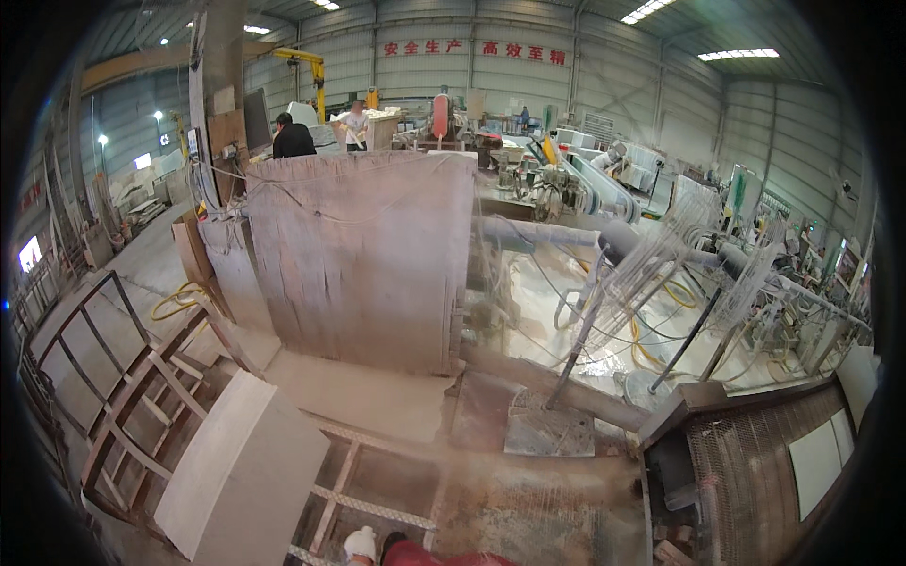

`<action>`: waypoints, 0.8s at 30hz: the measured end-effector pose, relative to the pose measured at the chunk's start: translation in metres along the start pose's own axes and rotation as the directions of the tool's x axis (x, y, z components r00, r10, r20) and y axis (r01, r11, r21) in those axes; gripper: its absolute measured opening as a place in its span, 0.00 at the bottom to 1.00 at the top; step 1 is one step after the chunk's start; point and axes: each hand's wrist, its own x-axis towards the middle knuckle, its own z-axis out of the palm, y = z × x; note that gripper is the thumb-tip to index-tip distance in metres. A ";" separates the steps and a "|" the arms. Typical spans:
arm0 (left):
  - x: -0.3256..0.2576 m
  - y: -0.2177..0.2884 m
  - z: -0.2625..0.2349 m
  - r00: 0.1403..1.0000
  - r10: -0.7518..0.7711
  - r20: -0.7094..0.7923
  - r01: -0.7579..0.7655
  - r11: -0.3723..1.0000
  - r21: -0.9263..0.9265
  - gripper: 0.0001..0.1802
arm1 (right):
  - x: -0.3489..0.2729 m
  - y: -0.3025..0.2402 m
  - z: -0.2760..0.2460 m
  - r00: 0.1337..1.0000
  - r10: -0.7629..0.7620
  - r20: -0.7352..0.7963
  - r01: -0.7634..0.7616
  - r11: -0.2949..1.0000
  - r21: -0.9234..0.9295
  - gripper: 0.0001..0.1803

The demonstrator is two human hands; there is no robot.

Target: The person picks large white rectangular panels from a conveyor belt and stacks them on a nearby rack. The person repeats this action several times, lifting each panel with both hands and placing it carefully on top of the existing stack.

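Your grip is barely showing: only one white-gloved hand [360, 544] is peeking in at the lower edge, too cropped to tell whether it is clenching anything. Nearest it, one pale grey stone slab [241, 469] is leaning against a rusty metal rack [113, 396]; it could be tipping if nudged. Two standing fans [651, 259] are facing the dusty cutting bench.

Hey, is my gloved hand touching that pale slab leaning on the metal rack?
Apart. The head view shows the gloved hand at the bottom edge, with open frame between it and the pale slab.
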 end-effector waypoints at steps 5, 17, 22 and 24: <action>-0.023 -0.013 -0.006 0.834 -0.530 0.154 0.551 0.781 -0.295 0.23 | 0.011 0.023 -0.048 0.993 0.116 0.035 -0.120 0.979 0.163 0.20; 0.033 0.032 0.067 0.951 0.035 0.306 0.074 0.938 -0.339 0.27 | -0.008 0.048 -0.072 0.980 0.201 0.015 -0.195 0.927 0.322 0.21; 0.021 0.050 0.067 0.908 0.084 0.411 0.024 0.967 -0.252 0.25 | -0.015 0.044 -0.063 0.973 0.224 -0.058 -0.184 0.900 0.394 0.21; 0.019 0.052 0.063 0.878 0.128 0.461 -0.118 0.992 -0.052 0.24 | 0.001 0.059 -0.072 0.971 0.216 -0.098 -0.165 0.911 0.378 0.22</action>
